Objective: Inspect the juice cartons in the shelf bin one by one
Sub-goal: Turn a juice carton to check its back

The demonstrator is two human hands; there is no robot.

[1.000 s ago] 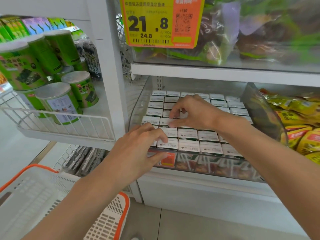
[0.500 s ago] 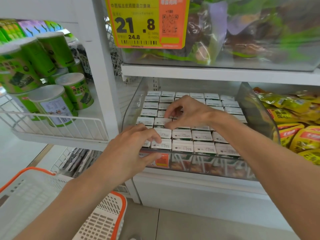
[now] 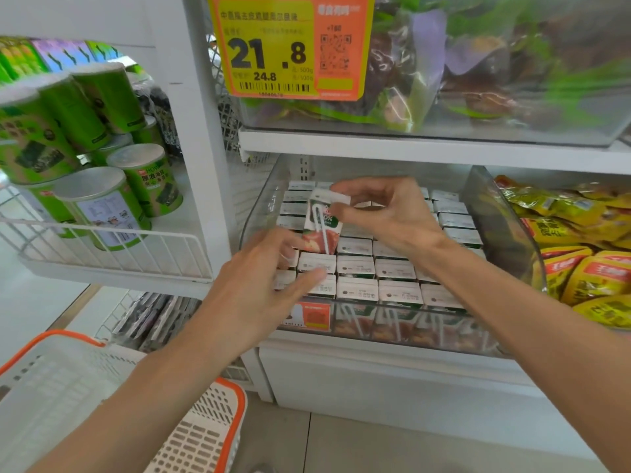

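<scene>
Juice cartons [image 3: 355, 268] fill the clear shelf bin [image 3: 496, 216] in tight rows, white tops up. Held out of the rows is one carton [image 3: 316, 238]. The right hand [image 3: 392, 213] pinches its top between thumb and fingertips and keeps it roughly upright above the bin's back-left part, with the white straw [image 3: 324, 233] on its face turned toward the camera. The left hand [image 3: 259, 285] is relaxed, fingers straight and spread, over the bin's front-left corner. Its fingers lie across the tops of the front rows, but blur hides whether they touch.

Yellow packets [image 3: 580, 264] sit just right of the bin, and green canisters [image 3: 102, 203] stand on the wire shelf to its left. A yellow-and-orange price tag [image 3: 290, 46] hangs above. A white basket [image 3: 68, 387] with an orange rim sits at lower left.
</scene>
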